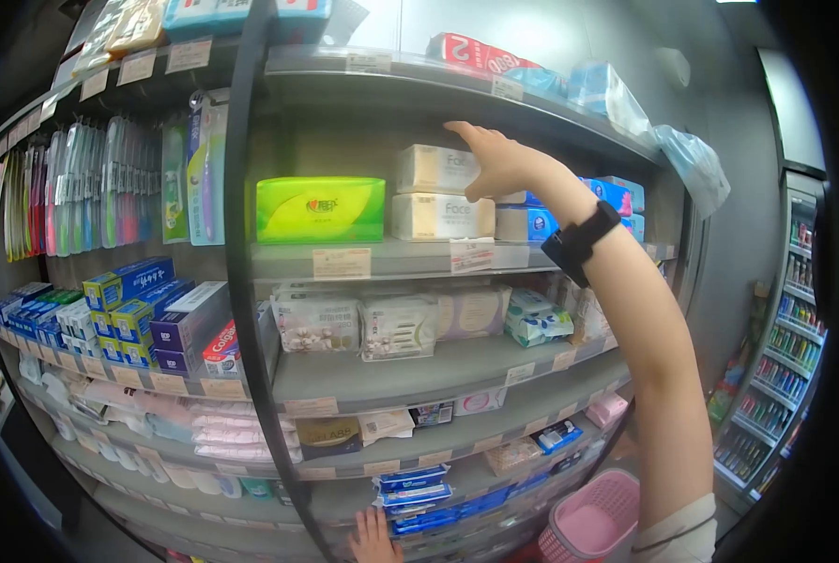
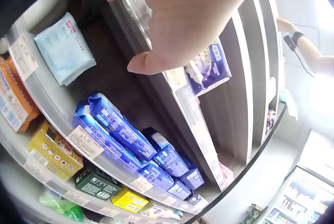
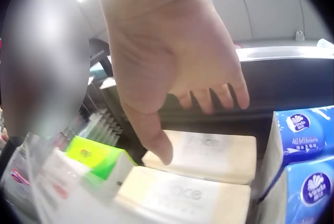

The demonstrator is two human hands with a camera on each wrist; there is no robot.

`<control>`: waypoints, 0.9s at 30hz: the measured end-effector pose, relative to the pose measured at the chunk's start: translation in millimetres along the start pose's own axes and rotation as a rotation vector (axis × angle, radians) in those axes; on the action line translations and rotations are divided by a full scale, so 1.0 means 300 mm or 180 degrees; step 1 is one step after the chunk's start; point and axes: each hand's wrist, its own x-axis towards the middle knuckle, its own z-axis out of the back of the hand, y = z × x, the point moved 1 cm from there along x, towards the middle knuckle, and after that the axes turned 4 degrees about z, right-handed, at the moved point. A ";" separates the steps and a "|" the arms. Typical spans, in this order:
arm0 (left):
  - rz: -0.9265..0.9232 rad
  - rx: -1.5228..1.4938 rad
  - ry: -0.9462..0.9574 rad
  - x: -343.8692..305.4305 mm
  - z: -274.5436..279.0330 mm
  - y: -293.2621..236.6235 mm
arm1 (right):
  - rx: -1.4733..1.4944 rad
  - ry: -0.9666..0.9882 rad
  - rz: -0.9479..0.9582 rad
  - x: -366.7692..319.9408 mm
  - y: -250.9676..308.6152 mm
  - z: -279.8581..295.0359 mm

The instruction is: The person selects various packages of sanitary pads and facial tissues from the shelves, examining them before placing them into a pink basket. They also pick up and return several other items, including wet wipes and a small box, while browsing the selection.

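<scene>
My right hand (image 1: 513, 167) reaches to the upper shelf, with fingers stretched out over a cream and white pack of face tissues (image 1: 427, 169). That pack lies on a second, matching tissue pack (image 1: 443, 218). In the right wrist view, the thumb of the right hand (image 3: 177, 51) overlaps the left end of the upper tissue pack (image 3: 214, 156), and nothing is gripped. Low down, my left hand (image 1: 374, 540) is at a lower shelf edge beside stacked blue packs (image 1: 415, 488). The left wrist view shows the left hand (image 2: 182, 20) with thumb and fingers spread apart, holding nothing.
A green tissue pack (image 1: 319, 208) stands left of the cream ones, blue tissue packs (image 1: 523, 223) to their right. Another shelf (image 1: 391, 80) runs above the right hand. Hanging toothbrushes (image 1: 100, 188) are at the left; a pink basket (image 1: 593, 516) stands at the lower right.
</scene>
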 end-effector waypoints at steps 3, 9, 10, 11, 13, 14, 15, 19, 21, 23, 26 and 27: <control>0.0039 0.0011 -0.0025 0.003 -0.007 0.003 | 0.0031 0.0463 -0.0124 0.063 -0.028 -0.020; -0.0083 -0.0097 -0.0074 0.002 0.023 0.011 | -0.0028 0.0756 -0.0129 0.128 -0.086 -0.063; -0.0079 -0.0089 -0.0049 0.002 0.021 0.013 | -0.0149 0.0710 0.0056 0.130 -0.085 -0.068; -0.0072 -0.0080 -0.0021 0.001 0.018 0.013 | -0.0146 0.0724 0.0053 0.122 -0.088 -0.080; -0.0074 -0.0060 -0.0013 0.001 0.017 0.009 | -0.0095 0.0381 0.0093 0.087 -0.075 -0.087; -0.0085 -0.0031 -0.0015 0.000 0.019 0.009 | -0.0078 0.0394 0.0071 0.079 -0.074 -0.080; -0.0094 -0.0013 0.0007 0.002 0.022 0.007 | 0.0030 0.0447 0.0103 0.076 -0.070 -0.067; -0.0057 -0.0021 0.0078 0.006 0.042 -0.006 | 0.0069 0.0228 0.0298 0.053 -0.056 -0.067; -0.0069 0.0001 0.0105 0.002 0.044 -0.011 | -0.0120 -0.0002 0.0486 0.025 -0.043 -0.062; -0.0102 0.0053 0.0018 0.003 0.040 -0.011 | -0.0119 -0.0084 0.0408 -0.013 -0.031 -0.045; -0.0110 0.0187 0.0014 0.005 0.023 -0.006 | -0.0169 -0.0352 0.0310 -0.111 -0.021 -0.003; -0.0148 0.0193 0.0050 0.011 0.015 -0.005 | -0.0268 -0.0842 0.0491 -0.156 -0.019 0.009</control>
